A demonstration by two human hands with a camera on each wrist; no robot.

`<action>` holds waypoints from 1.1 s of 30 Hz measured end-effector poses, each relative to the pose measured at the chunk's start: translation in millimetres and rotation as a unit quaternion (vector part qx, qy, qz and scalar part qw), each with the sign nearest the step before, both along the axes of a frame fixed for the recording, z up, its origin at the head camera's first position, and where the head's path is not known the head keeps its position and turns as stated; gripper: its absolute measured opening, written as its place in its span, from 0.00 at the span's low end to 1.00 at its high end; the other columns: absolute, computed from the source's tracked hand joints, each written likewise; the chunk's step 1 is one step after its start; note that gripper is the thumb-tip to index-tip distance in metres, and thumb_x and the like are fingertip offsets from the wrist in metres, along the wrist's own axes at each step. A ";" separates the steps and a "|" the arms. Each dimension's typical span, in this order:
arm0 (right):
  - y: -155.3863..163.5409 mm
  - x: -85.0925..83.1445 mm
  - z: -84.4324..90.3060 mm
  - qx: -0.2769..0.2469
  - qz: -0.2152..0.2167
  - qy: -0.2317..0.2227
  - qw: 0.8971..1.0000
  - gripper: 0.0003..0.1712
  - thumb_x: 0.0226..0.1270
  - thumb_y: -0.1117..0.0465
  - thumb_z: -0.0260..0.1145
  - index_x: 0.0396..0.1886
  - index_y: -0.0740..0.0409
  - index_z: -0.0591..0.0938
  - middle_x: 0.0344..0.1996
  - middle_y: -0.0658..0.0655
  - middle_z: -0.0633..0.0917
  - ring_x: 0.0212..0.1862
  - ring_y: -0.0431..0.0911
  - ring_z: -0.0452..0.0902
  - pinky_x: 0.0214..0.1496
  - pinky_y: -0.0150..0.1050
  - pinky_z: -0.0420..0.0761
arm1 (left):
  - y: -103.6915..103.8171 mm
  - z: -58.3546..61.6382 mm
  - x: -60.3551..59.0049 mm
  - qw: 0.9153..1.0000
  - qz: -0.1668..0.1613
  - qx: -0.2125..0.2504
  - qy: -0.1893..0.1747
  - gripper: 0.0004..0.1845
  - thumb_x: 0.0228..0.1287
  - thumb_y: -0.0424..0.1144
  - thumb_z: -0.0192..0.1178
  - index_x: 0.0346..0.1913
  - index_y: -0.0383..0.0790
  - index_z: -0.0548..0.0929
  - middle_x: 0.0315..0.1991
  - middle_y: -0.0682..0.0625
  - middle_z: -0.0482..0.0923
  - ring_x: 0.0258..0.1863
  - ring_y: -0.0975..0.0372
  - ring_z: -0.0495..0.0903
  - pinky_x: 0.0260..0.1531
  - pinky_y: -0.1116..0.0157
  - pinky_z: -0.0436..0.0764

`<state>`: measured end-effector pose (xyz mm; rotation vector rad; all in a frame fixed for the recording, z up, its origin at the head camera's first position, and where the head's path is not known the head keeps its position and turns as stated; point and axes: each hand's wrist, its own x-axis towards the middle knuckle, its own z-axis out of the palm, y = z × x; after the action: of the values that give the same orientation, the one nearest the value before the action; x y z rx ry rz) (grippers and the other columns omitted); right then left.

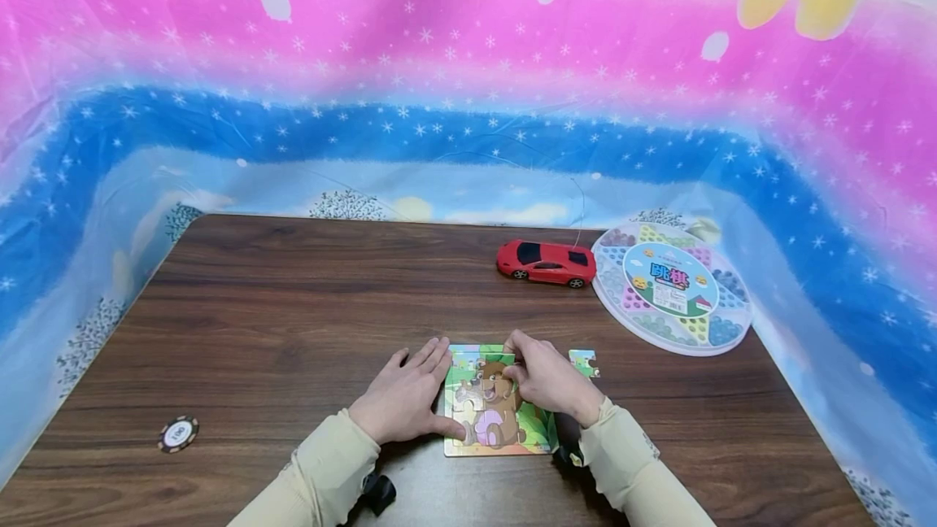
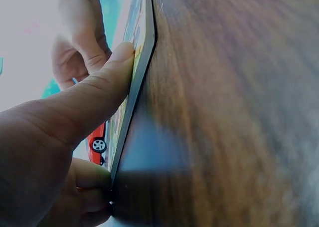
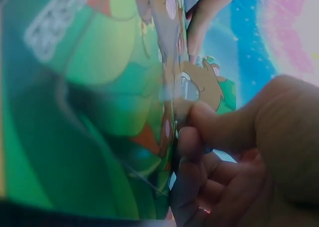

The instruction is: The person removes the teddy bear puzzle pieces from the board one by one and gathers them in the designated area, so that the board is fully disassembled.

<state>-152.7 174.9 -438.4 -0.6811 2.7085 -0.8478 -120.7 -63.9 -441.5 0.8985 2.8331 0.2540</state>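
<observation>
A jigsaw puzzle with a cartoon bear lies in a flat frame near the front of the table. My right hand reaches over its upper right part and pinches a puzzle piece between thumb and fingers. That piece shows the bear's brown face and stands tilted up from the board in the right wrist view. Along the puzzle's left edge rests my left hand, fingers extended. Its thumb presses on the frame's near left corner. A loose puzzle piece lies just right of the board.
Toward the back stands a red toy car. Right of it is a round Chinese checkers set with a clear lid. A poker chip lies at the left. Behind the table hangs a pink and blue cloth.
</observation>
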 end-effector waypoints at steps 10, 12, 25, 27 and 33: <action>1.2 -1.0 0.7 0.010 0.001 -0.011 1.000 0.12 0.62 0.63 0.67 0.36 0.52 0.70 0.26 0.50 0.72 0.25 0.40 0.67 0.27 0.34 0.70 | 15.5 5.4 -0.6 0.998 0.047 -0.020 0.033 0.50 0.55 0.73 0.48 0.64 0.31 0.71 0.68 0.39 0.61 0.68 0.51 0.59 0.63 0.44 0.56; 1.3 -1.3 0.9 0.003 -0.003 -0.016 1.000 0.13 0.61 0.63 0.68 0.35 0.52 0.70 0.26 0.51 0.73 0.26 0.41 0.68 0.28 0.35 0.71 | 17.8 6.0 0.1 0.997 0.052 -0.032 0.044 0.49 0.54 0.73 0.49 0.62 0.31 0.72 0.67 0.39 0.62 0.67 0.51 0.61 0.63 0.44 0.56; 4.2 -0.8 0.5 -0.042 -0.005 -0.038 0.998 0.12 0.59 0.67 0.68 0.29 0.52 0.72 0.26 0.50 0.76 0.26 0.42 0.72 0.24 0.34 0.74 | 18.4 1.5 -1.7 0.995 0.057 -0.022 0.082 0.50 0.46 0.74 0.54 0.59 0.33 0.77 0.64 0.41 0.68 0.64 0.52 0.67 0.61 0.43 0.58; 4.7 -1.0 0.1 -0.051 -0.002 -0.047 0.998 0.11 0.59 0.68 0.67 0.29 0.52 0.73 0.26 0.50 0.77 0.26 0.42 0.72 0.22 0.34 0.75 | 18.6 1.5 -2.4 0.994 0.059 -0.019 0.091 0.49 0.44 0.74 0.55 0.57 0.34 0.78 0.63 0.41 0.69 0.63 0.52 0.68 0.61 0.43 0.59; 5.8 -1.5 -1.1 -0.068 0.000 -0.058 0.996 0.10 0.60 0.69 0.66 0.28 0.53 0.74 0.26 0.50 0.79 0.25 0.43 0.73 0.21 0.36 0.76 | 19.8 1.6 -4.4 0.992 0.063 -0.017 0.104 0.50 0.38 0.74 0.58 0.56 0.34 0.80 0.61 0.40 0.72 0.61 0.52 0.71 0.59 0.43 0.61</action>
<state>-154.2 180.7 -439.5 -0.6379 2.5668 -1.0457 -125.1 -44.1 -439.9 0.7812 3.0815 0.1338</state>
